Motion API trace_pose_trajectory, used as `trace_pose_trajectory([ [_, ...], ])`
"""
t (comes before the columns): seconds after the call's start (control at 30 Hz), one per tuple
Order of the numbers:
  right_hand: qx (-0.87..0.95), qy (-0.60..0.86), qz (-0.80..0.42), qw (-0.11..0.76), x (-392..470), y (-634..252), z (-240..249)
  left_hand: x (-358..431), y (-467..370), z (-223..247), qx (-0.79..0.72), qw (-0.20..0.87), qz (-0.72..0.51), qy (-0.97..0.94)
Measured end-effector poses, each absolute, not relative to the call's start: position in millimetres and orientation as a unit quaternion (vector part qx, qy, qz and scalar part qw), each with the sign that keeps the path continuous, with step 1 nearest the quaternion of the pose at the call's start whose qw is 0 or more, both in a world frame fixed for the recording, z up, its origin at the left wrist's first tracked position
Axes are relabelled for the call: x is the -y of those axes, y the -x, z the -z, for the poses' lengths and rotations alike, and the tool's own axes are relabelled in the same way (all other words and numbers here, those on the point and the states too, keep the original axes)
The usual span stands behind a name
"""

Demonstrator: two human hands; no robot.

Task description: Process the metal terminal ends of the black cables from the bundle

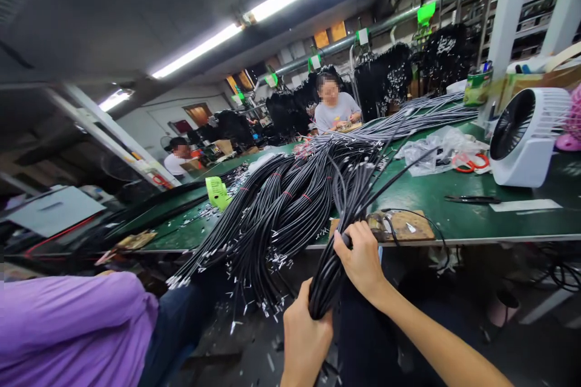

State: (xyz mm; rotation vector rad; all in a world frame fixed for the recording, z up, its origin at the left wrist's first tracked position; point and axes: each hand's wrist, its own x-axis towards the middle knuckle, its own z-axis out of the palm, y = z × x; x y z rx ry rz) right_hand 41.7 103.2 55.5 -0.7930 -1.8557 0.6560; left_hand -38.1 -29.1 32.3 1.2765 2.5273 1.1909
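Note:
A thick bundle of black cables (323, 281) is gripped by both my hands in front of the table edge. My left hand (308, 329) wraps round its lower part. Higher up, my right hand (361, 257) closes round the same bundle. The upper ends of these cables fan out over the green table (422, 196). To the left lie more bundles of black cables (272, 205), some tied with red bands, their pale ends hanging over the edge. Behind my right hand, a wooden board (406, 225) rests at the table's front edge.
A white fan (521, 136), tweezers (472, 199), red-handled scissors (471, 163) and clear plastic bags (436, 150) occupy the right side. Grey cables (408, 118) lie farther back. A green fan (218, 193) stands at left. A person in purple (77, 326) sits close on my left; another person (336, 110) works across the table.

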Motion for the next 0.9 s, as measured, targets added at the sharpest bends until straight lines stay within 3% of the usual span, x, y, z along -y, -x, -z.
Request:
trace_pose_trajectory([
  [0.13,0.8,0.295,-0.338,0.399,-103,-46,-61,36,55,-43,-0.888,-0.037,-0.184,-0.42],
  [0.2,0.814,0.287,-0.315,0.394,-102,-51,-65,40,63,-45,-0.891,-0.047,-0.123,-0.434],
  [0.33,0.81,0.341,-0.253,0.404,-97,-47,-59,46,70,-43,-0.891,-0.048,-0.073,-0.446],
  [0.53,0.766,0.325,-0.341,0.437,-85,-22,-12,48,72,-43,-0.873,-0.054,0.026,-0.483],
  [0.9,0.667,0.296,-0.491,0.477,-93,-9,26,41,66,-61,-0.895,-0.041,0.034,-0.444],
])
